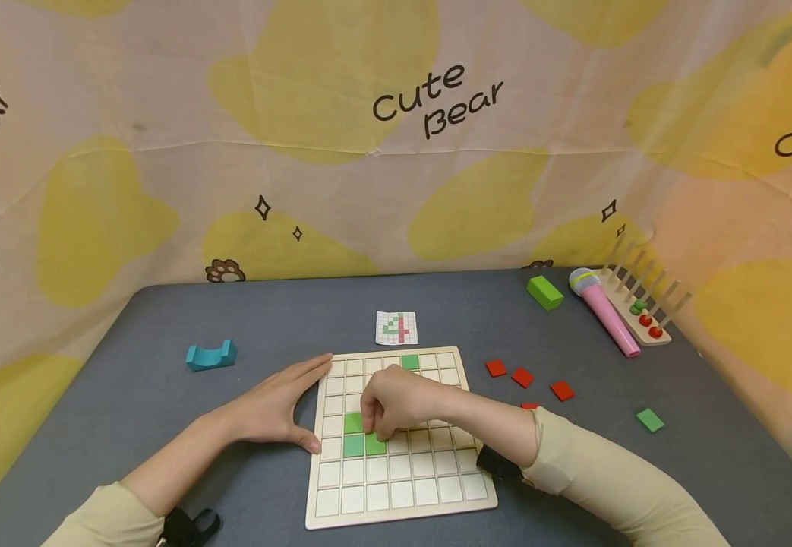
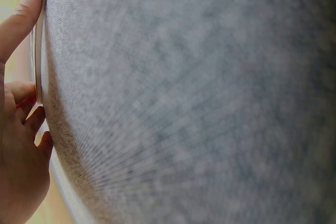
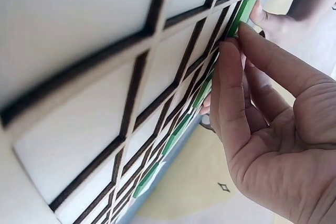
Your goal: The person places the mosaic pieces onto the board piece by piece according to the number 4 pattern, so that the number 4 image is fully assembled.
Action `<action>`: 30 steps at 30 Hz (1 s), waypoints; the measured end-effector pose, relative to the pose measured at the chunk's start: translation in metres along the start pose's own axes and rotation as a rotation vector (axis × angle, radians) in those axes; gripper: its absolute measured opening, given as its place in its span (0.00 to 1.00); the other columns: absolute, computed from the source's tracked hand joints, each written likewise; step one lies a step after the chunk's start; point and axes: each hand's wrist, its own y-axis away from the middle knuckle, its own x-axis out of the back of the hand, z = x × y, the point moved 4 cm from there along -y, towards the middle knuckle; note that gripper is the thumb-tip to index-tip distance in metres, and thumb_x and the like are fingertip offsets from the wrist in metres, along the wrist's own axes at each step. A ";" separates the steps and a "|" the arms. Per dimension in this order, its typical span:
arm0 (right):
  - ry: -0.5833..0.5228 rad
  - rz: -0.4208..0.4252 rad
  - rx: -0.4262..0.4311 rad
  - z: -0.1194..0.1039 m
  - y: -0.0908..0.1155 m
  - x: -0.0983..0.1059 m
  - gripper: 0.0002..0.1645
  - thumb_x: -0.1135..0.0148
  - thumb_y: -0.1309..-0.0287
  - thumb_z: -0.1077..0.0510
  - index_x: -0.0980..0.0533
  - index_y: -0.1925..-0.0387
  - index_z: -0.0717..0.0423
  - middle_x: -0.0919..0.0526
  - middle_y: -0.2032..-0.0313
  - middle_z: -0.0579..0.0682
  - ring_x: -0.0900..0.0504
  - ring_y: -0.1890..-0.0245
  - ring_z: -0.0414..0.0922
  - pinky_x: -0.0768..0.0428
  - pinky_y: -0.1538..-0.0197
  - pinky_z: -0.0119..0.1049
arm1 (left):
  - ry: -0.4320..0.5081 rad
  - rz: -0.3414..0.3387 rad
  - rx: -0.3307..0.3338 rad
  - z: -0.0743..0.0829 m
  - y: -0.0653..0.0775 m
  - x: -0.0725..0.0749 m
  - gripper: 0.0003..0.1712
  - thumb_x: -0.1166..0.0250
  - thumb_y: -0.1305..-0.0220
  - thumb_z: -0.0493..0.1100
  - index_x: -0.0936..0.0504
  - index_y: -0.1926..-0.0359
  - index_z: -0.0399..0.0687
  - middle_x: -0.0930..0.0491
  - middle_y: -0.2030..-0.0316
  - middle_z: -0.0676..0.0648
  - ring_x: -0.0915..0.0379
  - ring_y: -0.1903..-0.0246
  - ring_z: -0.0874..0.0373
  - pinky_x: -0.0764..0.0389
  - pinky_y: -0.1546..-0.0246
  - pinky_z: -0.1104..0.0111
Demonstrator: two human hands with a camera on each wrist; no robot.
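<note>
A square wooden grid board (image 1: 401, 516) with white cells lies on the table. In its cells sit green tiles: one near the top (image 1: 410, 362), two at the left (image 1: 353, 423), and a green tile (image 1: 376, 446) under my right fingertips. My right hand (image 1: 399, 399) pinches at that tile with curled fingers; in the right wrist view its thumb and fingers meet at a green tile (image 3: 244, 15). My left hand (image 1: 269, 406) rests along the board's left edge, fingers extended to the upper corner and thumb lower down. The left wrist view shows this hand (image 2: 23, 166) at the edge.
A small printed pattern card (image 1: 396, 328) lies behind the board. Several red tiles (image 1: 522, 377) and one green tile (image 1: 651, 420) are on the right. Farther back are a green block (image 1: 544, 292), a pink microphone (image 1: 607, 315) and a peg stand (image 1: 655, 339). A blue curved block (image 1: 211, 357) is left.
</note>
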 end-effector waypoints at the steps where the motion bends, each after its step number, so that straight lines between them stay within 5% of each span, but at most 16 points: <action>1: 0.005 -0.002 0.005 -0.001 0.000 0.000 0.10 0.28 0.59 0.71 0.14 0.75 0.53 0.17 0.81 0.40 0.28 0.80 0.28 0.29 0.73 0.22 | 0.000 0.001 0.000 0.000 0.000 0.000 0.74 0.30 0.63 0.79 0.46 0.23 0.44 0.48 0.22 0.44 0.45 0.26 0.39 0.37 0.33 0.39; 13: -0.005 0.086 0.037 0.003 0.020 0.037 0.07 0.31 0.52 0.69 0.16 0.70 0.55 0.19 0.77 0.40 0.26 0.77 0.31 0.27 0.70 0.24 | 0.007 -0.006 0.001 0.000 0.000 0.001 0.74 0.30 0.63 0.79 0.47 0.23 0.43 0.48 0.22 0.43 0.46 0.26 0.39 0.36 0.33 0.40; 30: -0.107 0.242 -0.115 0.097 0.116 0.104 0.08 0.32 0.44 0.62 0.17 0.60 0.53 0.15 0.68 0.47 0.17 0.67 0.41 0.18 0.61 0.30 | 0.009 -0.014 0.004 0.000 0.000 0.000 0.74 0.30 0.63 0.79 0.47 0.23 0.44 0.49 0.22 0.44 0.46 0.25 0.39 0.37 0.33 0.39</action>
